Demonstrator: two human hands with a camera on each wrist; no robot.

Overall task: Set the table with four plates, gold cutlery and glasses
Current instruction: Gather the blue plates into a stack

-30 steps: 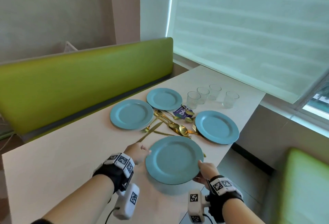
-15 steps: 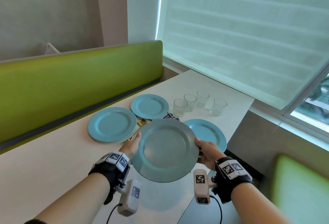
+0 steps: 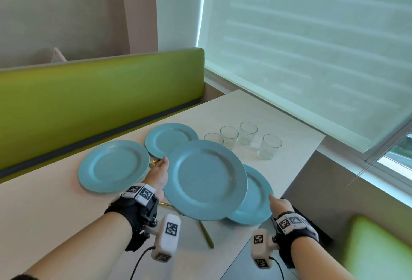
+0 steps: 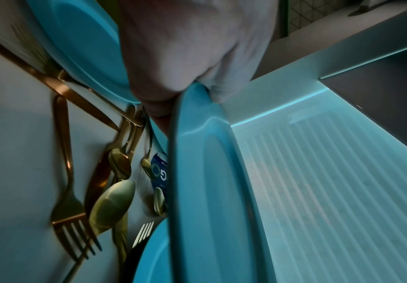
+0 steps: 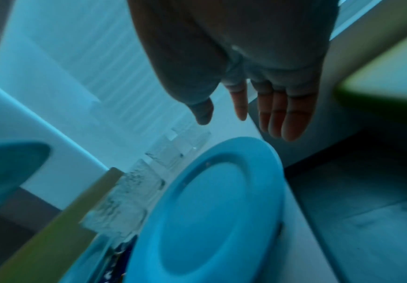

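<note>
Gripped lifted plate [image 3: 207,179] by its rim with left hand [image 3: 158,174]; right hand [image 5: 258,80] open, empty. Rigid, probably slippery; best held at opposite edges.

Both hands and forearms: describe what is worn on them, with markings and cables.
The left hand and right hand each wear a black fingerless glove with a strap of black-and-white square code tags at the wrist. A white camera block with the same tags hangs under each wrist, trailing a black cable. The forearms are bare.
</note>
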